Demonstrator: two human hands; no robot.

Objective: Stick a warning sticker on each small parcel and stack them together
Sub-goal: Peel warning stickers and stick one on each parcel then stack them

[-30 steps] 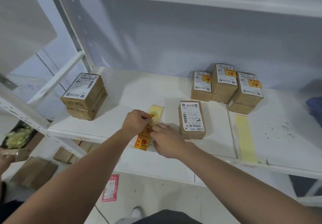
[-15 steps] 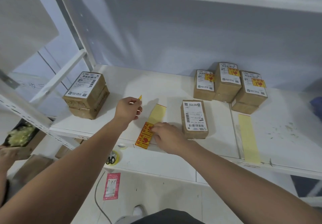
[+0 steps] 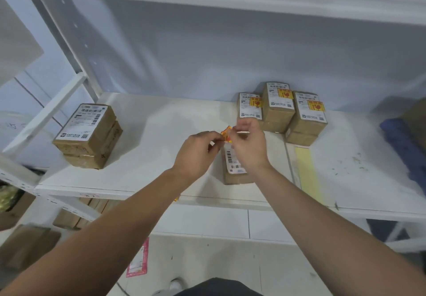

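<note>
Parcels on the shelf point(image 3: 161, 120)

Around the middle parcel point(image 3: 235, 169): a stack point(image 3: 88, 134) far left, stickered parcels point(image 3: 280, 109) behind-right, a backing strip point(image 3: 307, 171) right.

both hands meet above the white shelf point(image 3: 161, 120), the left hand point(image 3: 198, 151) and right hand point(image 3: 247, 144) pinching a small yellow-and-red sticker point(image 3: 226, 135) between their fingertips. just under the right hand lies a brown parcel point(image 3: 234, 171) with a white label, partly hidden by the wrist. beyond the right hand stand stickered parcels point(image 3: 280, 109) in a cluster near the wall. well to the left of the left hand sits a stack of two parcels point(image 3: 88, 135) without stickers. right of the right forearm lies a pale yellow strip point(image 3: 307, 173).
</note>
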